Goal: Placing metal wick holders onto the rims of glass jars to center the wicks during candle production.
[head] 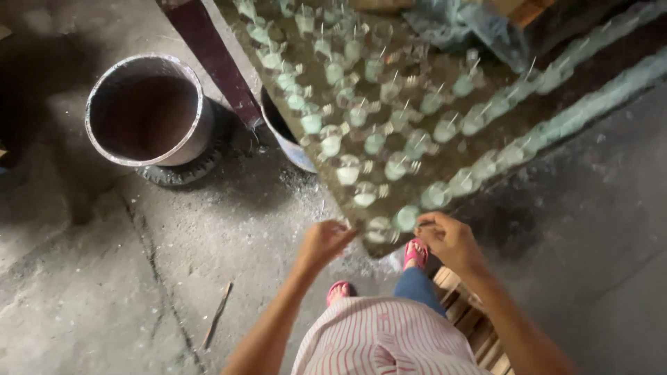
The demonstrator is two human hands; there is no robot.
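Gripping the near corner of the board (445,104), the left hand (325,242) and right hand (448,239) each pinch its edge. Small wicked glass cups (347,170) crowd the surface beyond the fingers. Any tilt or jolt could slide cups off toward the bucket (149,111).

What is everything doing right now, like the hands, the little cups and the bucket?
Left hand: fingers pinched at the near edge of the board.
Right hand: fingers pinched at the same near edge.
Board: tilted, covered with rows of cups.
Small cups: upright, holding pale filling, thin sticks poking up.
Bucket: upright on the floor, open; contents too dark to tell.
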